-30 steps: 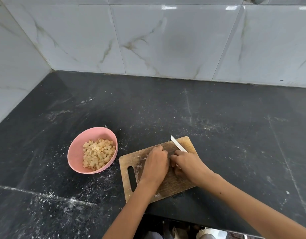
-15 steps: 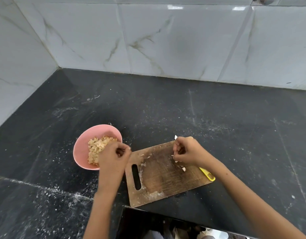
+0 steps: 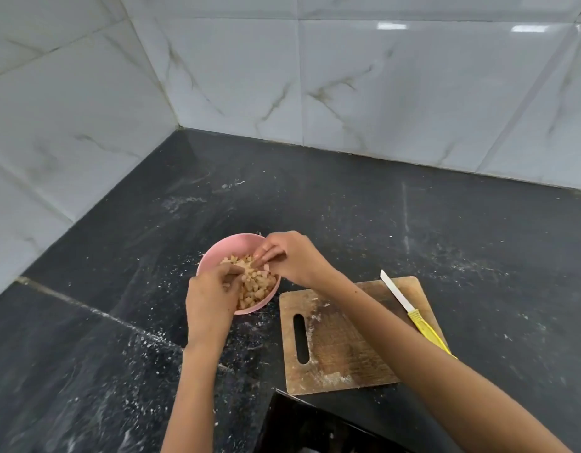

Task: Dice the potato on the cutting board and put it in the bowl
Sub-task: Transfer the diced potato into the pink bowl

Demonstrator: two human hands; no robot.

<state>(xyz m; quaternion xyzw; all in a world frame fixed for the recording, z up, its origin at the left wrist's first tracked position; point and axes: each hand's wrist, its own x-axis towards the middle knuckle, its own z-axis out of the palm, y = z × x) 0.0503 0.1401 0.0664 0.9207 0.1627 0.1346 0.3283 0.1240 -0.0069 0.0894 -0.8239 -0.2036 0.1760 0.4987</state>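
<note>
Both my hands over the pink bowl, dropping in the last diced potato.

My left hand [image 3: 210, 289] is loosely curled and my right hand [image 3: 290, 256] half open, fingertips in the diced potato [image 3: 255, 286]; neither visibly grips anything. The pink bowl [image 3: 233, 245] sits just left of the bare cutting board [image 3: 335, 341], the knife [image 3: 410, 310] on its right edge. Next, I judge, withdraw; the dark desk [image 3: 348, 207] behind is open.

Diced potato [image 3: 255, 287] in pink bowl [image 3: 230, 245]

Worn, scratched wooden cutting board [image 3: 344, 348]; smooth matt pink bowl [image 3: 217, 253]; dark speckled stone table [image 3: 380, 217]; glossy marbled wall tiles [image 3: 380, 86].
</note>
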